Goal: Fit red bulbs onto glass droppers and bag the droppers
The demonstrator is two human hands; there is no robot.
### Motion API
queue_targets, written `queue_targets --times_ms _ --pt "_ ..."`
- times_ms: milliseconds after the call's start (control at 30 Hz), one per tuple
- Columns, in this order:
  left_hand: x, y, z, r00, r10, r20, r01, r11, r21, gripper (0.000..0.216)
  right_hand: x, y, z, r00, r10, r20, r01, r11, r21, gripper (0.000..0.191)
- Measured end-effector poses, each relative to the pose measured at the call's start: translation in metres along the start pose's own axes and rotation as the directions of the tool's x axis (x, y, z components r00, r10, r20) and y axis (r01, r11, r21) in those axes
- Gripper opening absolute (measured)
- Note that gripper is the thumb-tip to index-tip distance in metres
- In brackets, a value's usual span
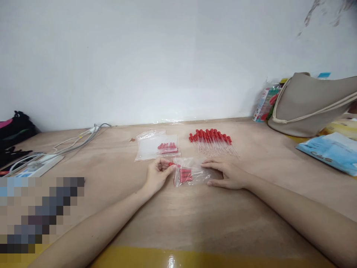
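My left hand [157, 175] pinches the left end of a clear plastic bag [192, 172] that lies on the wooden table [178, 219]; red-bulbed droppers show inside it, and one red bulb sits at my fingertips. My right hand [227, 174] lies flat on the bag's right end, holding it down. Just behind, another clear bag [156, 146] with several red droppers lies flat. A row of loose red-bulbed glass droppers [212, 140] lies further back to the right.
A beige bag [312, 104] and a blue packet [331, 150] occupy the right side. Grey cables [75, 143] and a white device [36, 165] lie at the left, with dark items [15, 130] by the wall. A yellow strip runs along the near edge.
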State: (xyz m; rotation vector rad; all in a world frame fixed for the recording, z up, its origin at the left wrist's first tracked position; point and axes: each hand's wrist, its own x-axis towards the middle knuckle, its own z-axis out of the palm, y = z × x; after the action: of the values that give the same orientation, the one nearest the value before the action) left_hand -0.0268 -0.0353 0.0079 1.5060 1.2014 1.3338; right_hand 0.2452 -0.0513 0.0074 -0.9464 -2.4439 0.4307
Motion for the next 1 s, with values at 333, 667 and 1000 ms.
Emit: queue_targets --times_ms 333,667,1000 --pt "-0.001 0.004 0.004 0.99 -0.034 0.14 0.033 0.999 0.009 0.023 0.001 0.0 -0.001 1.0 -0.018 -0.008 0.018 1.0 -0.002 0.056" --pt "-0.001 0.002 0.006 0.933 0.089 0.349 -0.176 0.958 0.227 0.003 -0.002 -0.002 0.0 0.99 0.009 -0.139 -0.02 0.997 -0.072 0.05" --pt "-0.01 0.006 0.005 0.921 0.091 0.379 -0.21 0.935 0.285 0.005 -0.001 -0.004 0.002 0.984 -0.067 -0.163 0.061 0.997 -0.041 0.039"
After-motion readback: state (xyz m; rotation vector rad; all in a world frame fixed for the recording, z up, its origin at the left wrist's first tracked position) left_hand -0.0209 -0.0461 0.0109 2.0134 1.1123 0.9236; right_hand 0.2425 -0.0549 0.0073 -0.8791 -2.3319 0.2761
